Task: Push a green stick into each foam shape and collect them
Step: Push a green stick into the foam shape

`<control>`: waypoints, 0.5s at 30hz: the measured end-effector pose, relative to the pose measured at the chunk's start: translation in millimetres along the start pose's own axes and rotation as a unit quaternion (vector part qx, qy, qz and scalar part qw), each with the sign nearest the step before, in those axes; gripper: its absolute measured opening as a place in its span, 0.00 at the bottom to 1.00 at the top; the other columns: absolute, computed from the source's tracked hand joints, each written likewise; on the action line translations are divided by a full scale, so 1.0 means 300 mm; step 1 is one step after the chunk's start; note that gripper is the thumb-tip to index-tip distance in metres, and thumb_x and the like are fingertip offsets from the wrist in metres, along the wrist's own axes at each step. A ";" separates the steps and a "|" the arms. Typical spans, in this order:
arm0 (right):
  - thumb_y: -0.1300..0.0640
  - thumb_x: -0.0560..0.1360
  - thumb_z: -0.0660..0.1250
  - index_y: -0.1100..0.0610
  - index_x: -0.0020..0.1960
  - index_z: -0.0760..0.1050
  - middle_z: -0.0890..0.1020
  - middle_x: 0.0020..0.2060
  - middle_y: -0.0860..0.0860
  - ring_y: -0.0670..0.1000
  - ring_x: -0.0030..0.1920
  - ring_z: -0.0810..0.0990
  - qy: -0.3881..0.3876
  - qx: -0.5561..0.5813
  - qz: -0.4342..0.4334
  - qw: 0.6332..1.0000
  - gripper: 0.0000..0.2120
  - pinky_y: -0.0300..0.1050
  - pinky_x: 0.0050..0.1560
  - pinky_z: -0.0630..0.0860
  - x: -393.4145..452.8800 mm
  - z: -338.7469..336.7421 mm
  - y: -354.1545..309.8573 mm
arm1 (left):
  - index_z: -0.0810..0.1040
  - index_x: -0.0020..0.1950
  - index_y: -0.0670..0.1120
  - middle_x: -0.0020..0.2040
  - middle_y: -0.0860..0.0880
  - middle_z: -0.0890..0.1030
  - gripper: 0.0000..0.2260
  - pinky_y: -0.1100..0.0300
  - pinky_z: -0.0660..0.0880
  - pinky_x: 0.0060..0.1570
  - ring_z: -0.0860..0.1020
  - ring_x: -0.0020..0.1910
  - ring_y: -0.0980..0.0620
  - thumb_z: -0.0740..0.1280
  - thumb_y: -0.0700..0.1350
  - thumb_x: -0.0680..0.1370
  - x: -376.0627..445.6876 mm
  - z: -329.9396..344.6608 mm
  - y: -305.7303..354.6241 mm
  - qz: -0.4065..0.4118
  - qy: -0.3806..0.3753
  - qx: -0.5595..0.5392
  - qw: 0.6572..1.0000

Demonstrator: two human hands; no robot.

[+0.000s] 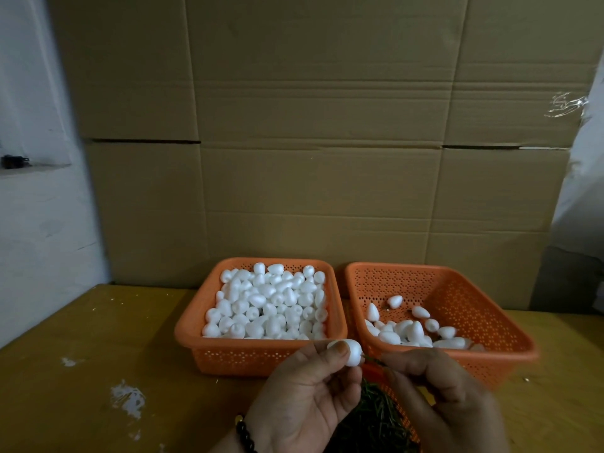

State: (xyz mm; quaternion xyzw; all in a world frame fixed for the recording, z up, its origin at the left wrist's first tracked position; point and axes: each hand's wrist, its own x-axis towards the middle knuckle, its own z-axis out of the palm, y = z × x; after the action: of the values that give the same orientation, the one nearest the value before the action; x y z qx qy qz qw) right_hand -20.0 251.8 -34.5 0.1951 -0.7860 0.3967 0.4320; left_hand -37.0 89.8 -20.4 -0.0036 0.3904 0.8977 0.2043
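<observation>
Your left hand (304, 397) pinches one white foam shape (349, 352) between thumb and fingers, held just in front of the gap between two orange baskets. Your right hand (438, 397) sits close beside it, fingers curled toward the shape's base, where a thin green stick (368, 360) barely shows; whether that grip truly grasps the stick is unclear. Below your hands lies a pile of green sticks (372, 416) in a third orange basket (403, 416), mostly hidden. The left basket (261, 354) is heaped with foam shapes, too many to count. The right basket (457, 289) holds roughly twenty. All rest on a yellowish counter (98, 354) before a cardboard wall (310, 125). A dark bead bracelet (245, 434) circles your left wrist.
</observation>
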 end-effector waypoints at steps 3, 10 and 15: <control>0.61 0.63 0.73 0.52 0.41 0.83 0.82 0.38 0.41 0.34 0.43 0.80 -0.004 -0.020 -0.005 1.000 0.08 0.22 0.45 0.70 -0.004 0.000 0.014 | 0.80 0.45 0.38 0.36 0.40 0.82 0.12 0.60 0.77 0.24 0.80 0.29 0.49 0.72 0.35 0.63 0.000 0.002 -0.005 0.008 0.013 0.023 1.000; 0.51 0.69 0.68 0.49 0.42 0.83 0.82 0.40 0.40 0.33 0.45 0.79 -0.009 -0.007 -0.013 1.000 0.06 0.22 0.46 0.70 -0.009 0.010 0.015 | 0.78 0.46 0.37 0.37 0.39 0.82 0.15 0.59 0.77 0.26 0.80 0.30 0.49 0.73 0.35 0.61 -0.005 0.010 -0.015 0.021 0.007 0.062 0.998; 0.51 0.69 0.66 0.47 0.43 0.80 0.82 0.40 0.39 0.30 0.46 0.78 -0.003 -0.008 -0.033 0.999 0.05 0.20 0.47 0.68 -0.006 0.012 0.007 | 0.77 0.46 0.37 0.37 0.39 0.81 0.14 0.59 0.76 0.25 0.79 0.30 0.48 0.72 0.34 0.61 -0.007 0.018 -0.020 0.019 0.008 0.069 0.997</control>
State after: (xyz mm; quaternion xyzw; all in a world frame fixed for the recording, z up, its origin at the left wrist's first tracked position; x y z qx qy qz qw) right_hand -22.2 250.1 -38.1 0.2186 -0.7836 0.3756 0.4440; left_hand -32.1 96.4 -20.5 0.0110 0.4528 0.8724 0.1837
